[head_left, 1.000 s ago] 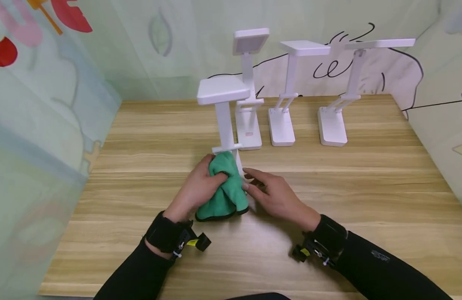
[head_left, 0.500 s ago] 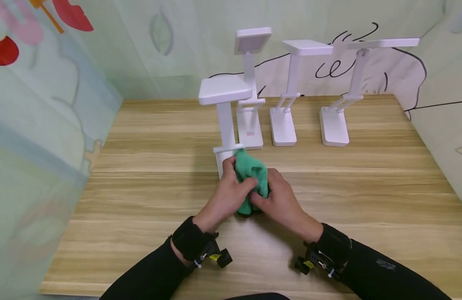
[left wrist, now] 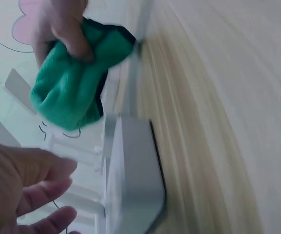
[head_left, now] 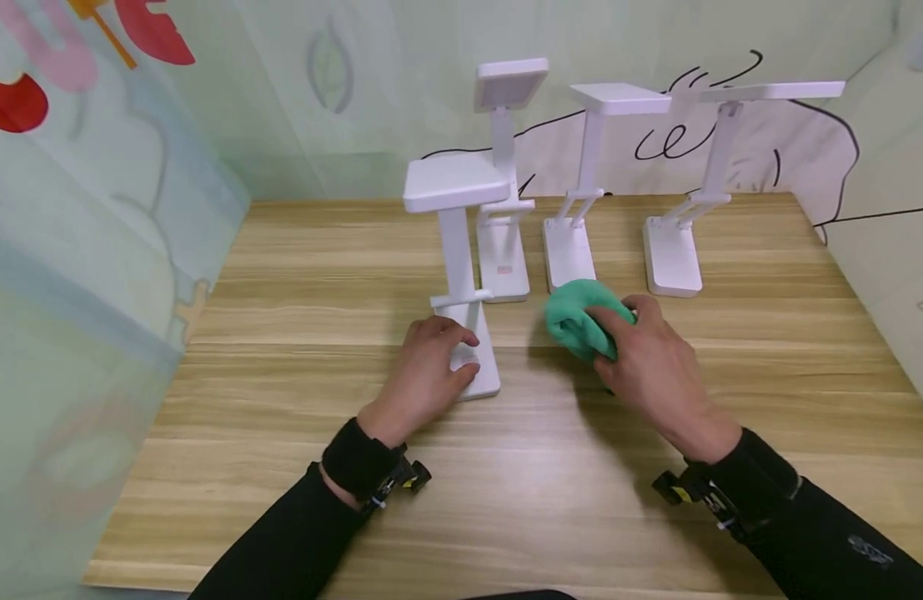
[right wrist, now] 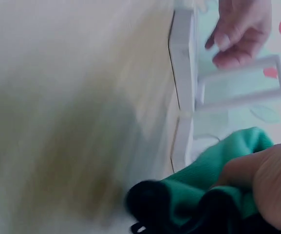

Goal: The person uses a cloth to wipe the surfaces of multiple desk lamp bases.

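My right hand (head_left: 659, 379) grips a bunched green cloth (head_left: 574, 321) with dark edging, raised above the table to the right of the nearest lamp. This white desk lamp (head_left: 455, 185) stands upright, its flat head tilted over its base. Close over the lamp's base (head_left: 485, 375) is my left hand (head_left: 419, 371), fingers loosely bent. In the left wrist view, nothing lies between the left hand's fingers (left wrist: 38, 195), beside the pale lamp base (left wrist: 135, 170). Folds of the cloth (right wrist: 218, 161) hang from the right hand (right wrist: 276, 180) in the right wrist view.
Three more white desk lamps stand along the back: a left one (head_left: 504, 262), a middle one (head_left: 569, 246) and a right one (head_left: 672, 258). The wooden table (head_left: 281, 400) meets patterned curtains (head_left: 356, 100) behind and at the sides.
The cloth has passed from my left hand to my right, which has carried it rightward and up. The left hand has moved back to the near lamp's base, uncovering its front.
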Motion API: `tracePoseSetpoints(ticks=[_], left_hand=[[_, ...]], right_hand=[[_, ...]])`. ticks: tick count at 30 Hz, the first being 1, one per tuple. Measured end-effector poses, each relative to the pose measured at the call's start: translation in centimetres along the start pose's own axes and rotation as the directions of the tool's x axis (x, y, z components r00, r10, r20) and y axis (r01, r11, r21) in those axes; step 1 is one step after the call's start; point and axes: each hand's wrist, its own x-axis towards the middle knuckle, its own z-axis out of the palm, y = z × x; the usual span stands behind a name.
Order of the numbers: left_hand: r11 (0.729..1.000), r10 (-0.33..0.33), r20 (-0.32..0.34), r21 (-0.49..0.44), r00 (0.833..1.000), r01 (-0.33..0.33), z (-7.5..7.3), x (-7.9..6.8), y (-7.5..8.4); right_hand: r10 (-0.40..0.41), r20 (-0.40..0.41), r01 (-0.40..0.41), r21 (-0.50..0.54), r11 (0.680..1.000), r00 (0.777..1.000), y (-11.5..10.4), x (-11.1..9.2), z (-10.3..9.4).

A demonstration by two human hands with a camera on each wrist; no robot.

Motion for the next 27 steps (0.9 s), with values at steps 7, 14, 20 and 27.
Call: tracePoseSetpoints(ticks=[7,14,20,27], left_hand=[[0.998,0.044,0.038,0.053,0.998,-0.046,0.1,0.1,-0.4],[0.984,0.103,0.095,0.138,0.990,-0.116,0.5,0.2,-0.5],[0.957,0.151,0.156,0.224,0.976,-0.183,1.0,0.0,-0.5],[0.949,0.193,0.140,0.226,0.971,-0.221,1.4,-0.3,-0.9]], right_hand=[[0.029,0.162,-0.007,-0.137,0.991,0.986,0.8,-0.3,-0.8],[0.131,0.341,-0.096,-0.117,0.988,0.931,0.8,0.2,-1.7],[0.130,0.280,-0.117,-0.065,0.991,0.951,1.0,0.9,-2.2],[0.099,0.416,-0.059,-0.106,0.993,0.904,1.5,0.5,-1.5]])
